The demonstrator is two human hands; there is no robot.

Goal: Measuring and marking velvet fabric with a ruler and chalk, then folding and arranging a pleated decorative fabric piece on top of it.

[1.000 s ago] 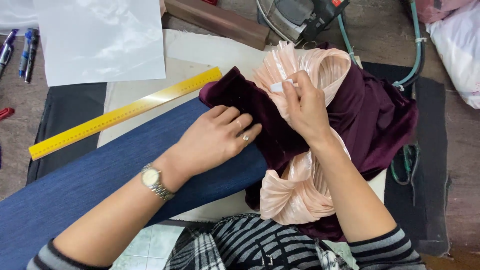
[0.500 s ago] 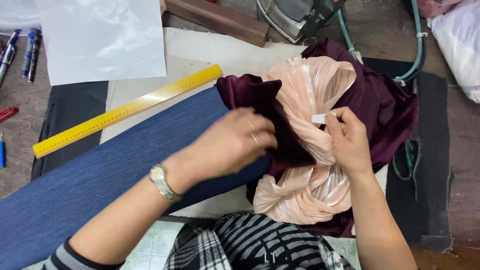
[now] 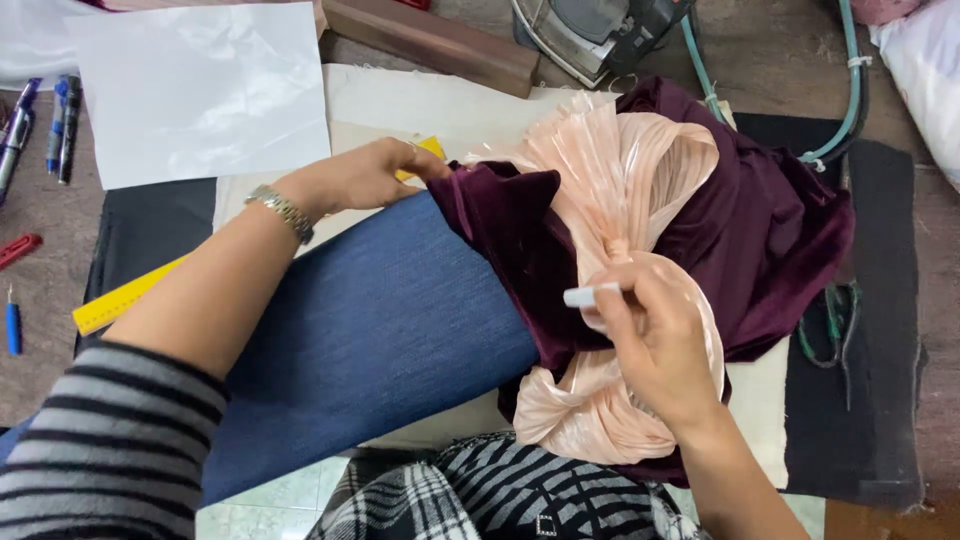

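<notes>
A dark purple velvet cloth (image 3: 770, 240) lies bunched with a shiny pleated peach fabric (image 3: 620, 170) twisted over it. My right hand (image 3: 655, 345) rests on the peach fabric near its knot and pinches a small white piece of chalk (image 3: 585, 296). My left hand (image 3: 365, 175), with a metal wristwatch (image 3: 282, 210), reaches across a blue denim fabric (image 3: 370, 330) and touches the far end of a yellow ruler (image 3: 120, 300), right at the velvet's edge. Most of the ruler is hidden under my left arm.
A white sheet of paper (image 3: 200, 90) lies at the back left, pens (image 3: 40, 130) beside it. A wooden block (image 3: 430, 40) and an iron (image 3: 600, 30) stand at the back. Scissors (image 3: 835, 320) lie on a black mat (image 3: 880, 300) at the right.
My left hand has lifted off the velvet and moved left and back to the ruler's end. My right hand with the chalk has come down toward me along the peach fabric.
</notes>
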